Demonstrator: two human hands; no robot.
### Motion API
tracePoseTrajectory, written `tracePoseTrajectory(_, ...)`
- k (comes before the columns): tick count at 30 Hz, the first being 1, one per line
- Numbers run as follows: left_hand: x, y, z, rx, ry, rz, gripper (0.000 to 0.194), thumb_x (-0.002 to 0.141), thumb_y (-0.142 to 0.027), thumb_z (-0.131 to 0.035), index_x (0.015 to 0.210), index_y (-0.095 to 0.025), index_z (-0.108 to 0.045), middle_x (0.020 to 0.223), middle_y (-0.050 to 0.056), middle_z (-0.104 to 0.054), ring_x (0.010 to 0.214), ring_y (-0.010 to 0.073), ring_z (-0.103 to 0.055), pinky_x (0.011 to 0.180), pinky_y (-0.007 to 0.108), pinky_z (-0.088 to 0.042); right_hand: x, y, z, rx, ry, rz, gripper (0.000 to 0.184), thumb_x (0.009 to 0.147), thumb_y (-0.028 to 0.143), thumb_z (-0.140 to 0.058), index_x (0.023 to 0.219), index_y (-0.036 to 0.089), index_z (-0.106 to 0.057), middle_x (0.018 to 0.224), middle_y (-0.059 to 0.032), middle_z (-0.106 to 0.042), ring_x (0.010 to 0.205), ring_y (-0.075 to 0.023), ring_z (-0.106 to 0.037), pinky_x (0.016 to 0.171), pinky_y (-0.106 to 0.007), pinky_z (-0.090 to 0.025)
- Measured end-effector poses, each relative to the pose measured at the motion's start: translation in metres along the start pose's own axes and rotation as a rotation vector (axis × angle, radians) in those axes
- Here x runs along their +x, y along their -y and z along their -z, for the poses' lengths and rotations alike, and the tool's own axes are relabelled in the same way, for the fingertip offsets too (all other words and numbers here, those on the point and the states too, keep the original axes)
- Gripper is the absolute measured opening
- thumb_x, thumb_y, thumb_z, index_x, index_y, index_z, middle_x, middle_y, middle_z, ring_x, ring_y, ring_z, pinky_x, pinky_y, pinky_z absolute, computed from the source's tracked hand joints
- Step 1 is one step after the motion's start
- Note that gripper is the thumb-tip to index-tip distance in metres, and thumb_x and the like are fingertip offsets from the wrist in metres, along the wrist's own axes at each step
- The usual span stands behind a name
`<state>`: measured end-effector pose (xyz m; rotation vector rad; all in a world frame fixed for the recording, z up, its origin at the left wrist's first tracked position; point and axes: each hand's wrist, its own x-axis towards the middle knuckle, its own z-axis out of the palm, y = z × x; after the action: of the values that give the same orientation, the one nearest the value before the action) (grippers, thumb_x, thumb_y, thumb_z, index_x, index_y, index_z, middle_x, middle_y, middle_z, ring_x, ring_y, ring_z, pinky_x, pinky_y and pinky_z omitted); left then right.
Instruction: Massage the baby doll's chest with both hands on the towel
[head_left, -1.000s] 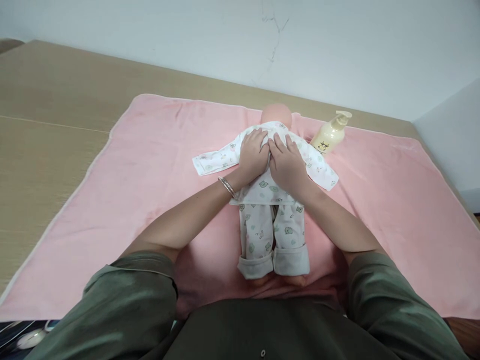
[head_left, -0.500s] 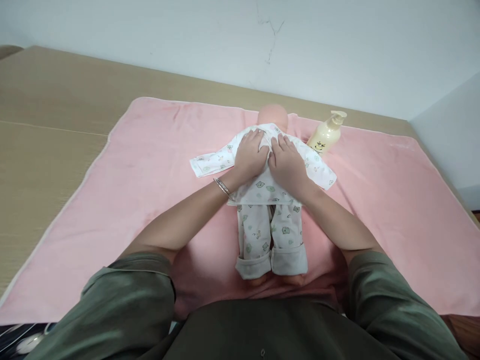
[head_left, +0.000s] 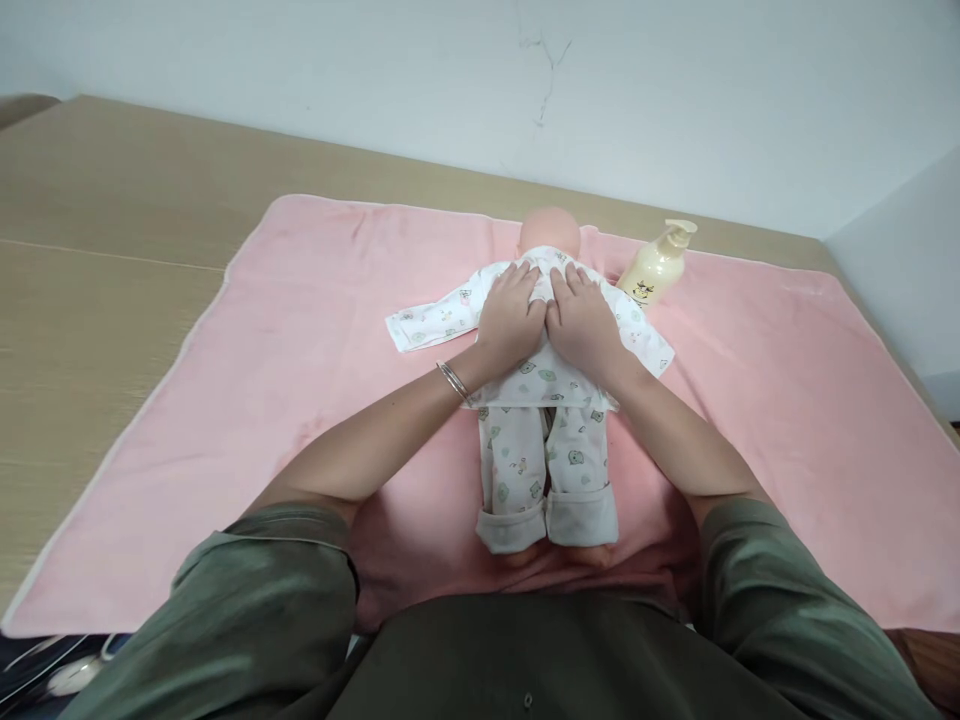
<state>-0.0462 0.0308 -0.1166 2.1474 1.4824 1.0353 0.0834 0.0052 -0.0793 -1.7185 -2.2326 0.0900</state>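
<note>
A baby doll (head_left: 550, 230) lies with its head away from me, dressed in a white patterned top (head_left: 529, 385) and matching trousers (head_left: 517, 460) with turned-up cuffs. Both its sleeves spread out to the sides. My left hand (head_left: 511, 318) rests flat on the left part of the doll's upper back, fingers stretched toward its head. On the right part lies my right hand (head_left: 585, 322), flat as well, with its thumb close to the left thumb. The doll's face is hidden. Its feet show just below the cuffs.
Beneath the doll a pink blanket (head_left: 315, 320) covers much of the wooden table (head_left: 120, 190). A pale yellow pump bottle (head_left: 656, 265) leans or stands to the right of the doll's head. Behind the table rises a white wall (head_left: 337, 90) with a crack.
Both hands stay on the doll's back, with only slight shifts of the fingers and thumbs. The view has tilted a little. Doll and bottle keep their places on the blanket.
</note>
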Motion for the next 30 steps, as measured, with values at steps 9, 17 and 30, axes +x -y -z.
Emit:
tracePoseTrajectory(9,-0.006,-0.013,0.001,0.126,0.013,-0.008,0.054,0.090,-0.022,-0.035,0.138,-0.003,-0.050,0.152,0.021,-0.046,0.147,0.0326,-0.035,0.124,0.051,-0.025,0.007,-0.007,0.005,0.050,0.030,-0.007,0.056,0.095,0.023,-0.031,0.147,0.006,-0.042,0.157,-0.0178,-0.039,0.149,-0.0333,-0.033,0.121,-0.055,-0.030)
tracePoseTrajectory(17,0.003,-0.010,0.007,0.152,0.109,0.030,0.057,0.091,-0.024,-0.033,0.143,-0.006,-0.045,0.155,0.017,-0.043,0.148,0.0300,-0.034,0.126,0.047,-0.024,0.005,0.000,0.006,-0.038,0.079,-0.042,0.060,0.094,0.021,-0.032,0.151,0.002,-0.033,0.159,-0.0215,-0.034,0.150,-0.0350,-0.030,0.123,-0.054,-0.024)
tracePoseTrajectory(30,0.001,-0.002,-0.005,0.125,0.006,0.077,0.052,0.095,-0.028,-0.033,0.145,-0.015,-0.044,0.158,0.013,-0.040,0.151,0.0283,-0.029,0.126,0.051,-0.020,0.021,-0.018,-0.003,0.044,0.032,-0.055,0.060,0.095,0.030,-0.030,0.150,0.008,-0.038,0.159,-0.0155,-0.037,0.150,-0.0320,-0.031,0.124,-0.057,-0.021)
